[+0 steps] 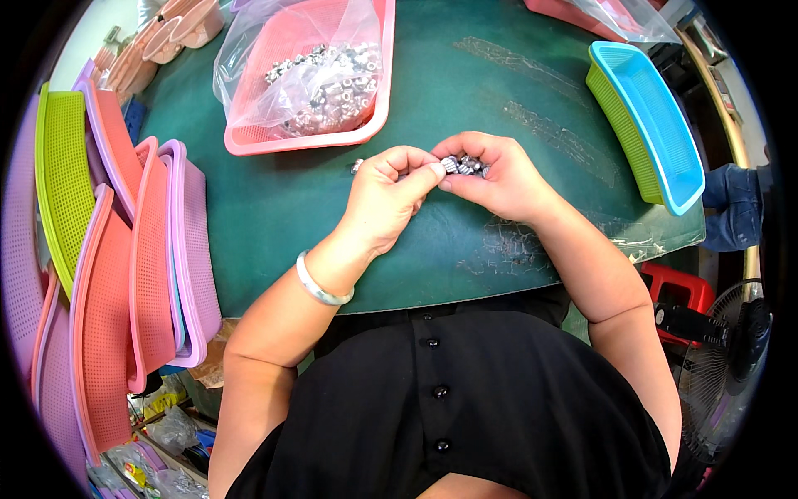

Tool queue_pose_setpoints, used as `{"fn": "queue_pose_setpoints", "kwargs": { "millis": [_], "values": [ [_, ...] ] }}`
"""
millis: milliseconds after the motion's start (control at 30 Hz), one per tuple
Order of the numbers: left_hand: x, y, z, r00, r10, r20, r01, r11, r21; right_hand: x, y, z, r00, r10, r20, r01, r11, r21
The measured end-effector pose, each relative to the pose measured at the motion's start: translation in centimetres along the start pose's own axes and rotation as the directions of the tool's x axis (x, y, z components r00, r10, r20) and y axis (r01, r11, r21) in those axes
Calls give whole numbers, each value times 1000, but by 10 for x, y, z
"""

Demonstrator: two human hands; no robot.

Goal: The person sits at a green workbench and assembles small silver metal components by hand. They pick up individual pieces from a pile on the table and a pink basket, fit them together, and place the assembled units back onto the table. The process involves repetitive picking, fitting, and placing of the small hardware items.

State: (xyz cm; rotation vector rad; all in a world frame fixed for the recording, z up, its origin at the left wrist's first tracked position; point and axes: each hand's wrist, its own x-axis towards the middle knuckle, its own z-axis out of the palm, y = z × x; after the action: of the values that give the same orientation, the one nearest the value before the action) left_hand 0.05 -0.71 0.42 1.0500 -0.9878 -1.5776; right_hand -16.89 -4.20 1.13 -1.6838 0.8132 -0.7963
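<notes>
Above the green table (291,208), my two hands meet in front of my body. My right hand (515,183) is closed round several small ridged metal pieces (467,165) that show between its thumb and fingers. Thumb and forefinger of my left hand (386,195) pinch together at the left end of these pieces, and its other fingers curl under, partly hidden. One small metal piece (357,165) shows at the outer side of the left hand. Beyond stands a pink basket (312,143) with a see-through plastic bag (241,91) holding many similar ring-shaped metal pieces (345,91).
Purple, pink and green baskets (108,333) stand stacked along the left side. A blue and green basket (657,125) sits at the right table edge. Further right are a red stool (682,291) and a black fan (731,358). Pink containers (179,33) stand far left.
</notes>
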Motion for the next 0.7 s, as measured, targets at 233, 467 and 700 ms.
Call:
{"fn": "queue_pose_setpoints", "kwargs": {
  "millis": [233,467,700],
  "values": [
    [3,4,-7,984,-178,19,178,967,-182,0,-3,-3,998,67,0,-66,988,137],
    [3,0,-8,974,-212,84,221,969,-112,-1,-4,0,996,-72,-50,68,994,-87],
    [4,3,-9,970,-216,109,233,954,-187,0,-3,0,975,-198,-97,181,971,-158]
  ]
}}
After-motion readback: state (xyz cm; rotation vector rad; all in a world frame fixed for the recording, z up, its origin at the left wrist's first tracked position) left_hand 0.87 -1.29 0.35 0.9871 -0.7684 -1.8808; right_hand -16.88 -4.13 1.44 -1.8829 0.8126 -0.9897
